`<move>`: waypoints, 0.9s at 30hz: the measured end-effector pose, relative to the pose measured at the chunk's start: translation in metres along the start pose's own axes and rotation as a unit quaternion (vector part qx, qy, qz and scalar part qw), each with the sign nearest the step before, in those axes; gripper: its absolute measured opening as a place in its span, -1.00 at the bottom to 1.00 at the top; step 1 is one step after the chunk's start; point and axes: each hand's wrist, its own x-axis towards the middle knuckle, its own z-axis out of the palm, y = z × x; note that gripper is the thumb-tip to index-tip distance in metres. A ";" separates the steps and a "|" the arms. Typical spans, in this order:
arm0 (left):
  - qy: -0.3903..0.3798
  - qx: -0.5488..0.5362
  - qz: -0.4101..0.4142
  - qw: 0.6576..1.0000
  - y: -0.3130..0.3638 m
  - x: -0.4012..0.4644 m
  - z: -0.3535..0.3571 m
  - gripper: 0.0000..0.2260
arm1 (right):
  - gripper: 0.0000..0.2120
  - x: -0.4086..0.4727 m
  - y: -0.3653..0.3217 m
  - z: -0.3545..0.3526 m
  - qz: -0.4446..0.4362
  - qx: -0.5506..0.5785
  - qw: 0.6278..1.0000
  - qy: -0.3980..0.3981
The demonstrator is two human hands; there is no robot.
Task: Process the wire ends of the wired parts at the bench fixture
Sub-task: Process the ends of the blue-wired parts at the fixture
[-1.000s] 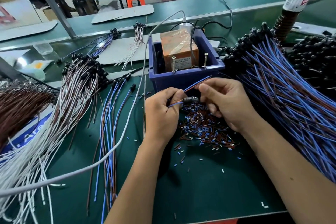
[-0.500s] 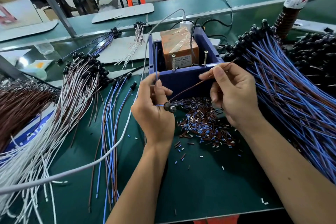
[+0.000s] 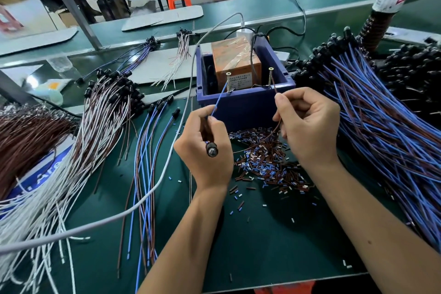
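- Two hands are at work in front of the blue box [image 3: 245, 105] on the green table [image 3: 274, 241], and both are gripping wires of one part.
- Your left hand [image 3: 206, 145] is curled round the blue wire [image 3: 219, 98], pinching it between thumb and fingers; the part's black round head [image 3: 211, 149] sticks out below your fingers, toward you.
- The blue wire runs up from that hand to the left screw [image 3: 228, 81] standing on the box's near rim, and its tip meets the foot of the screw.
- Your right hand [image 3: 310, 124] pinches the brown wire [image 3: 274, 85]; its end reaches the foot of the right screw [image 3: 270, 76] on the same rim.
- Below your right hand the brown wire sags down over the pile of cut insulation bits [image 3: 265, 162], which lies on the table just in front of the box.
- Inside the box sits an orange block [image 3: 235, 59] wrapped in clear tape.
- A big heap of blue and brown wired parts [image 3: 381, 131] lies to your right, near your right wrist.
- A few blue and brown parts [image 3: 145, 174] lie spread out to your left, with white-wired bundles [image 3: 71, 162] beyond them.
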 end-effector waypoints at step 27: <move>0.013 -0.041 0.051 0.998 0.024 -0.003 -0.002 -0.83 | -0.83 -0.004 -0.007 0.000 -0.029 -0.027 0.999 0.007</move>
